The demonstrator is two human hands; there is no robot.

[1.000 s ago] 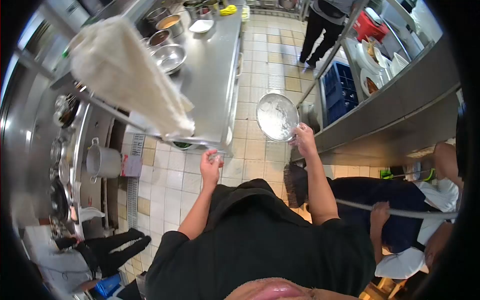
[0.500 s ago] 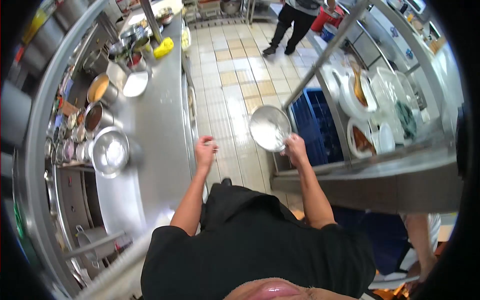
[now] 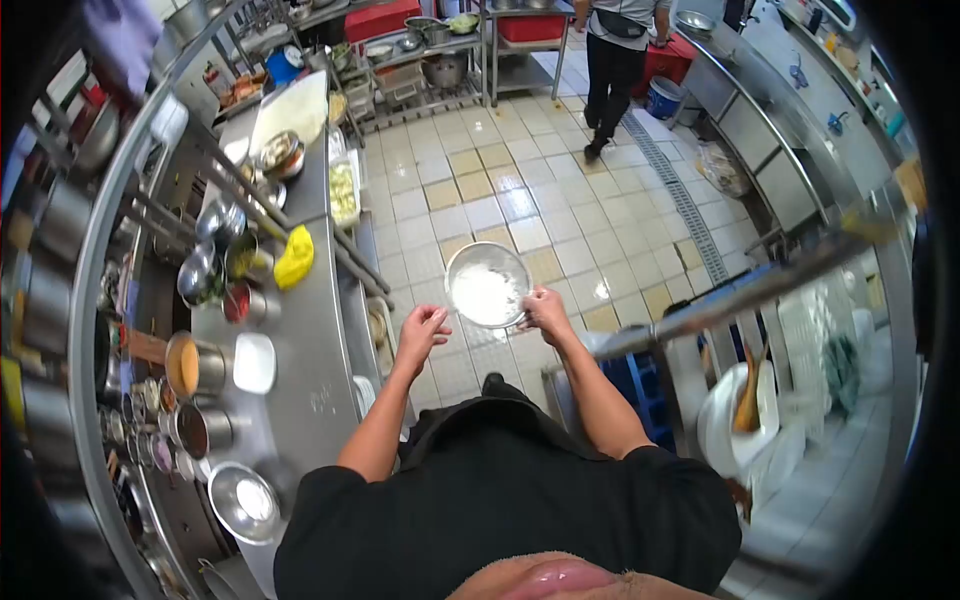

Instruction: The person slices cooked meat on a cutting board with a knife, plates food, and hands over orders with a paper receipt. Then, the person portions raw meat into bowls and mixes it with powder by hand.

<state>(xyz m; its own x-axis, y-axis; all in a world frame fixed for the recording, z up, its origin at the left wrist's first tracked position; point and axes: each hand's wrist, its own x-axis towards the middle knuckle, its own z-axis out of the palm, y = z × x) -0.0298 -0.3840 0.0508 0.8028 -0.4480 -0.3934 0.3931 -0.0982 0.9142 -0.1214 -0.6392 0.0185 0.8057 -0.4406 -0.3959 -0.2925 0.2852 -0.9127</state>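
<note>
A round steel bowl (image 3: 457,272) is held out in front of me over the tiled floor. My right hand (image 3: 545,312) grips its right rim, fingers closed. Inside lies something white and powdery-looking (image 3: 486,293). Just left of the bowl, apart from it, my left hand (image 3: 422,335) has loosely bent fingers with nothing visible in them.
On my left, a steel counter (image 3: 315,375) carries another steel bowl (image 3: 243,502), a white dish (image 3: 255,362), sauce pots (image 3: 195,365) and a yellow cloth (image 3: 295,257). To my right is a rack with a fish in a white tray (image 3: 750,395). Ahead, another person (image 3: 612,75) stands.
I have moved forward, with more of the far kitchen in view. The bowl has shifted left, nearer my left hand. The other person has moved right.
</note>
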